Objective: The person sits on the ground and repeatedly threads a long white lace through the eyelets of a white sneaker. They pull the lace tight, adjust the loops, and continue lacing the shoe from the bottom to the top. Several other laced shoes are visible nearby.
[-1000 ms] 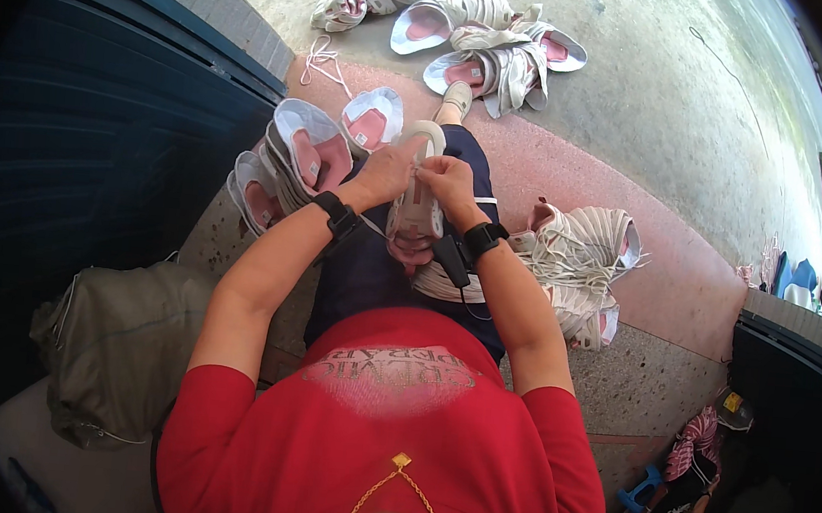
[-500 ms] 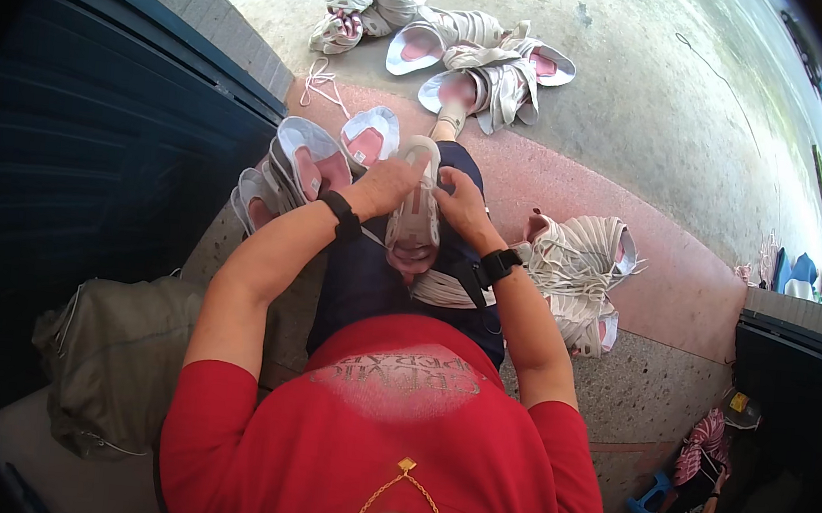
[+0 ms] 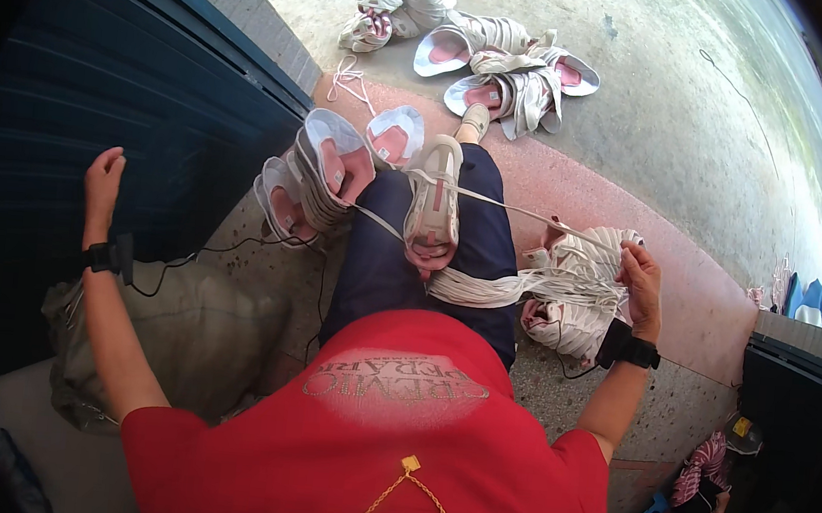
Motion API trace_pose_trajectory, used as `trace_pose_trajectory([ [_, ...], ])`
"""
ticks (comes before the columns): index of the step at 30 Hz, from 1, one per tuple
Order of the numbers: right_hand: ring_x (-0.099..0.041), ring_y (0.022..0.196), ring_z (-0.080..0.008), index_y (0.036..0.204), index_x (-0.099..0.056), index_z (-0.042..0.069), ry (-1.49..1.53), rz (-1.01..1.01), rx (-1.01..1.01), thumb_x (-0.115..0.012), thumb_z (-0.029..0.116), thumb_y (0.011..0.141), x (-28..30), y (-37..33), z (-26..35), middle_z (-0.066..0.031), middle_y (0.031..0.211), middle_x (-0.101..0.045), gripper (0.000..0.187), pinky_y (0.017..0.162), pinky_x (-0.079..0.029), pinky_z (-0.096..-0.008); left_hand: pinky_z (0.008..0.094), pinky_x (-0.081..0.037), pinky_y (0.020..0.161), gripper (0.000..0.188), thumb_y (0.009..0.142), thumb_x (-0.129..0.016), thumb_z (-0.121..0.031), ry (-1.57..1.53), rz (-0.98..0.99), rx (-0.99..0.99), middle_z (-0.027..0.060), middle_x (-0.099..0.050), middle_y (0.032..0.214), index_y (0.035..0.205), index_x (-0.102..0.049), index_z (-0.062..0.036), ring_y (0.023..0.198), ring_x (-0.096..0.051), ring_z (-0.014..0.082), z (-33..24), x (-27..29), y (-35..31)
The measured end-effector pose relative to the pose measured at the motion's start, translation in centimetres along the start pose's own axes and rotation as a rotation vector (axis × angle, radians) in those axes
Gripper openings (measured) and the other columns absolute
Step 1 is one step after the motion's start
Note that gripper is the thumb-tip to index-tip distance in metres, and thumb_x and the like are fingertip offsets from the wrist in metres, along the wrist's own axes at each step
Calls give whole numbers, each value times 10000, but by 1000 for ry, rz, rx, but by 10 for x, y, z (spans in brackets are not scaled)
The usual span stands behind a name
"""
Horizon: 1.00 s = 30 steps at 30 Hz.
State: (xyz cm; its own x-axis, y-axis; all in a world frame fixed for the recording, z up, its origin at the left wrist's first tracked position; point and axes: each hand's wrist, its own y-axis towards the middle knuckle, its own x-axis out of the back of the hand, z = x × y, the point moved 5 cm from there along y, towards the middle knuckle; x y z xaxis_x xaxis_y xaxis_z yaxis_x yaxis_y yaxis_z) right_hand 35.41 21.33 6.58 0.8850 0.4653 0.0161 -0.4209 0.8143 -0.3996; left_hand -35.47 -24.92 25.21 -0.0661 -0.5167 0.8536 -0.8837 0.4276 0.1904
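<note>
A pale beige shoe upper (image 3: 433,200) with a pink lining lies on my dark-trousered lap, laces threaded at its top. Out to the right, my right hand (image 3: 639,281) is closed in a pinch on a white shoelace (image 3: 523,211), which stretches from the upper. My left hand (image 3: 103,181) is raised at the far left, fingers curled closed; anything in them is too small to make out. Another lace length trails from the upper's left side. A bundle of white laces (image 3: 475,288) lies across my right thigh.
Stacked uppers (image 3: 326,161) stand left of my legs, and laced uppers (image 3: 580,281) are heaped at the right. More uppers (image 3: 505,79) lie on the ground ahead. A grey-green sack (image 3: 170,333) sits beside a dark blue metal door (image 3: 134,66). Another person is at the lower right.
My hands have left the upper and swung wide apart, the right drawing a lace out to the right. The upper stays on my lap. The view has shifted slightly.
</note>
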Motion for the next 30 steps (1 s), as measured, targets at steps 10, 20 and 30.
trace_pose_trajectory([
  [10, -509, 591, -37, 1064, -635, 13, -106, 166, 9, -605, 191, 884, -114, 15, -22, 17, 717, -587, 255, 539, -407, -184, 370, -470, 786, 322, 793, -657, -270, -202, 429, -968, 167, -612, 897, 986, -664, -13, 877, -587, 309, -218, -362, -138],
  [20, -492, 597, -34, 1046, -622, -1, 111, 108, 5, -631, 188, 879, -81, 1, -8, 17, 756, -594, 252, 543, -385, -179, 352, -467, 799, 326, 925, -514, -301, -643, 1216, -98, 106, -664, 884, 905, -659, -10, 979, -578, 251, -223, -303, -128],
  [30, -324, 536, -65, 1096, -539, -19, 842, 15, 323, -485, 134, 965, 37, -35, 73, 48, 607, -360, 208, 555, -339, -237, 581, -170, 1098, 178, 955, -447, -151, -2001, 848, -227, 127, -577, 1075, 888, -548, -21, 1193, -437, 306, -134, 27, 13],
])
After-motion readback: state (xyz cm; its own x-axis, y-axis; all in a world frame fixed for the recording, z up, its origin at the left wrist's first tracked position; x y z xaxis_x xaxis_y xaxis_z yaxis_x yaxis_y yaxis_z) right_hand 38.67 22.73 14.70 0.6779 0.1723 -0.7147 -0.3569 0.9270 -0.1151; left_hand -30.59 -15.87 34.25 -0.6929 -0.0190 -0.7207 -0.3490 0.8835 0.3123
